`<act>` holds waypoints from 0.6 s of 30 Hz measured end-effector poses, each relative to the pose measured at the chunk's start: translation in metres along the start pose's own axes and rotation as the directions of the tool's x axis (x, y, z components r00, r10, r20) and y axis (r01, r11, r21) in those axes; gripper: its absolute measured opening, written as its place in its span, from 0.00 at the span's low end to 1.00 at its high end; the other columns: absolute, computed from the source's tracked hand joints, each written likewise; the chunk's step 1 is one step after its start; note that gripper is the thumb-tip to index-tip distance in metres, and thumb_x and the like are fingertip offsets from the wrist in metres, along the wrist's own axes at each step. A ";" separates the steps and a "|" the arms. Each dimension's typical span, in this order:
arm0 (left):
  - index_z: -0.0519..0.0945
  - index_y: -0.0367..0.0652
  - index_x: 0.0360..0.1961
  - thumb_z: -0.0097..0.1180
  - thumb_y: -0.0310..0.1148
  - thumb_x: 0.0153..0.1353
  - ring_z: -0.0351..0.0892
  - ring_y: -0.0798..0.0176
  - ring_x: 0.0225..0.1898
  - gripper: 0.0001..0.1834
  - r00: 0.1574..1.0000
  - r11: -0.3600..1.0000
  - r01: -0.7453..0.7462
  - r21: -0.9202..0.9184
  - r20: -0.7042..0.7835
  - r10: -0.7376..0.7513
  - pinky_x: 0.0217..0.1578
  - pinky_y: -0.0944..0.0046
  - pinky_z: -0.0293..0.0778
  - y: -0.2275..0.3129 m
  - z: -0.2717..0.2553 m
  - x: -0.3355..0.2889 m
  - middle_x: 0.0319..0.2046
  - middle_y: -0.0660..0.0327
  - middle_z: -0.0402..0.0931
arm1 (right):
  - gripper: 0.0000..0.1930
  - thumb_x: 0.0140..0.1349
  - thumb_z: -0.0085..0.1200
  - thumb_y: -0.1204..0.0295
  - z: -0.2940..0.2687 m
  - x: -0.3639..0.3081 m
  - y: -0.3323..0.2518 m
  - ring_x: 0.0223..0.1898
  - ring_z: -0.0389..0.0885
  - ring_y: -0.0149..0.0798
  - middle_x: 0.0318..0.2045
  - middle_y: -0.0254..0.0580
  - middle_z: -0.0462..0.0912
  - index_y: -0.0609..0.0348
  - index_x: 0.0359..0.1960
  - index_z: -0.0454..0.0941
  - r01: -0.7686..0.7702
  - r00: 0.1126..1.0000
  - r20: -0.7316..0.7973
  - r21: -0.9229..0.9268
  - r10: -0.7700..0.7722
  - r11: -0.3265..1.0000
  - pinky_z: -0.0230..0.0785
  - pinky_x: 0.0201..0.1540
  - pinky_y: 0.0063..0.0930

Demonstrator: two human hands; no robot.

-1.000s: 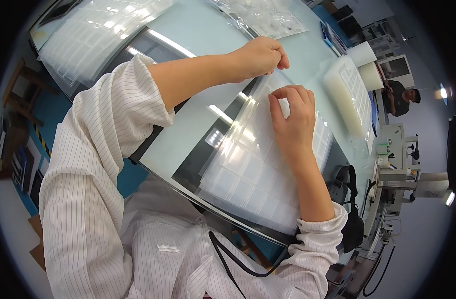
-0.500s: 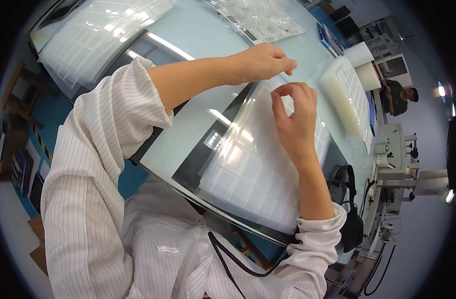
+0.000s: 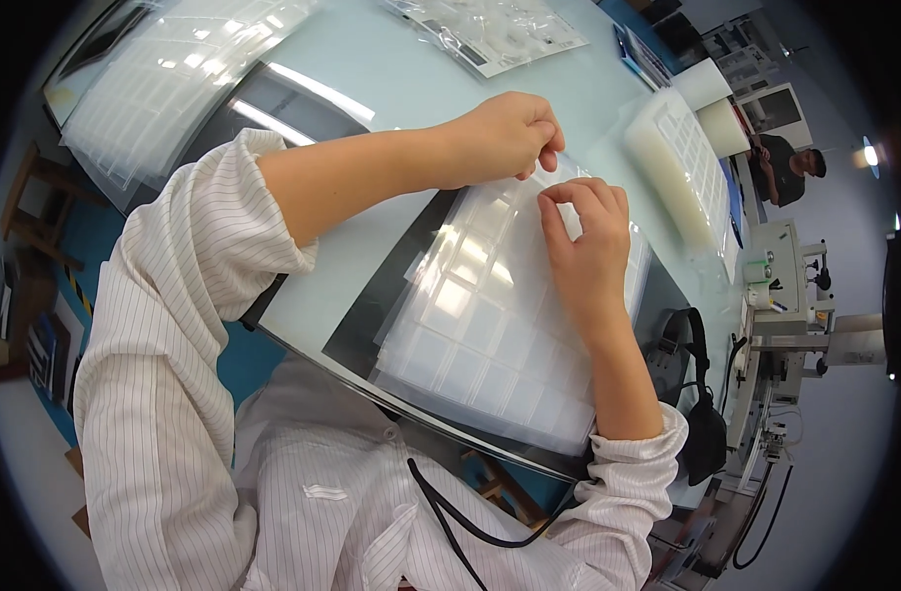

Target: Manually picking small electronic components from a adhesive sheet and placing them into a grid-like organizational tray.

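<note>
A stack of clear plastic sheets [image 3: 480,340], marked off in rows of square pockets, lies in front of me on a dark mat [image 3: 367,330]. My left hand [image 3: 510,136] is closed, with its fingertips bent down at the stack's far edge. Above the sheets, my right hand [image 3: 590,241] pinches thumb against forefinger, leaving a rounded gap behind the tips. Whatever either hand may grip is too thin or clear to make out. The right forearm covers part of the stack's right side.
More pocketed sheets [image 3: 180,84] lie at the far left. A clear bag [image 3: 490,34] rests at the back. Toward the right stand a thick pile of sheets [image 3: 672,167], white rolls [image 3: 702,87] and a black strap [image 3: 705,424]. A person [image 3: 785,167] is farther off.
My left hand has come down and slightly left, its fingertips now turned toward the sheets. The right hand keeps its pinch, a little lower. The whole view has shifted slightly.
</note>
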State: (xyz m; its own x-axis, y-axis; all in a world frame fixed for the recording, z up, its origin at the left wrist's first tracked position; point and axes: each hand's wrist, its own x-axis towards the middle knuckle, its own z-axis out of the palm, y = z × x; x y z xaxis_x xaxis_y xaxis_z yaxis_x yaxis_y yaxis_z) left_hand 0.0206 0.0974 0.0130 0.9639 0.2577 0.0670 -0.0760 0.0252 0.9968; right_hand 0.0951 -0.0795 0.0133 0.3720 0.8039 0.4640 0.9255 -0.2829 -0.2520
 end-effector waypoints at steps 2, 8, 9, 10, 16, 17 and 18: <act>0.76 0.34 0.47 0.44 0.30 0.72 0.67 0.74 0.26 0.12 1.000 1.000 0.008 0.011 -0.003 -0.008 0.31 0.72 0.68 -0.004 0.001 0.001 0.30 0.64 0.73 | 0.04 0.61 0.62 0.75 0.003 0.000 0.001 0.46 0.76 0.44 0.40 0.41 0.83 0.60 0.37 0.84 0.004 0.999 -0.037 0.001 -0.004 1.000 0.69 0.52 0.35; 0.75 0.33 0.53 0.43 0.27 0.68 0.67 0.74 0.27 0.16 0.999 0.999 0.037 -0.001 -0.012 -0.037 0.31 0.72 0.67 -0.004 0.002 0.001 0.29 0.66 0.70 | 0.05 0.60 0.63 0.76 0.003 0.000 0.005 0.47 0.76 0.45 0.41 0.41 0.84 0.60 0.37 0.84 0.054 0.996 -0.064 -0.017 -0.055 0.998 0.69 0.51 0.36; 0.74 0.33 0.55 0.43 0.27 0.67 0.67 0.74 0.27 0.18 0.999 0.999 0.046 -0.009 -0.009 -0.046 0.31 0.73 0.67 -0.004 0.002 0.000 0.29 0.66 0.69 | 0.06 0.60 0.63 0.76 0.003 0.001 0.005 0.47 0.76 0.45 0.41 0.41 0.84 0.60 0.38 0.85 0.037 0.999 -0.038 -0.004 -0.038 0.999 0.70 0.52 0.36; 0.74 0.33 0.55 0.43 0.27 0.67 0.67 0.74 0.27 0.18 0.999 0.999 0.047 -0.010 -0.008 -0.047 0.31 0.73 0.67 -0.004 0.002 0.001 0.29 0.66 0.69 | 0.06 0.60 0.63 0.76 0.003 0.001 0.004 0.47 0.76 0.45 0.41 0.41 0.84 0.60 0.38 0.85 0.036 0.999 -0.037 -0.004 -0.036 0.999 0.70 0.52 0.36; 0.74 0.34 0.55 0.44 0.27 0.67 0.66 0.74 0.27 0.17 0.999 0.999 0.044 -0.008 -0.007 -0.044 0.30 0.73 0.66 -0.006 0.001 0.001 0.28 0.66 0.69 | 0.06 0.60 0.63 0.76 0.006 0.001 0.005 0.47 0.76 0.45 0.41 0.40 0.84 0.60 0.39 0.85 0.125 0.988 -0.077 -0.091 -0.132 0.988 0.69 0.51 0.35; 0.74 0.34 0.55 0.44 0.27 0.67 0.66 0.74 0.27 0.17 0.999 0.999 0.046 -0.011 -0.001 -0.046 0.30 0.73 0.66 -0.005 0.000 0.001 0.28 0.66 0.69 | 0.06 0.60 0.63 0.76 0.006 0.001 0.004 0.46 0.76 0.45 0.40 0.40 0.84 0.60 0.38 0.84 0.100 0.991 -0.080 -0.051 -0.104 0.994 0.69 0.51 0.35; 0.74 0.34 0.55 0.44 0.27 0.67 0.66 0.74 0.27 0.17 0.999 0.999 0.049 -0.014 0.004 -0.049 0.30 0.73 0.66 -0.005 0.000 0.001 0.28 0.66 0.69 | 0.06 0.60 0.63 0.76 0.007 0.002 0.004 0.46 0.76 0.45 0.40 0.39 0.84 0.60 0.38 0.84 0.075 0.994 -0.082 -0.011 -0.076 0.997 0.69 0.50 0.35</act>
State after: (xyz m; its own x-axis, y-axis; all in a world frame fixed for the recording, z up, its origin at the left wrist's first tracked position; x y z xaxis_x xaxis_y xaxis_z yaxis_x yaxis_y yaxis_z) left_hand 0.0217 0.0978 0.0081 0.9675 0.2520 0.0187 -0.0327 0.0515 0.9981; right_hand 0.0987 -0.0756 0.0075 0.3054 0.7772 0.5502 0.9516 -0.2275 -0.2068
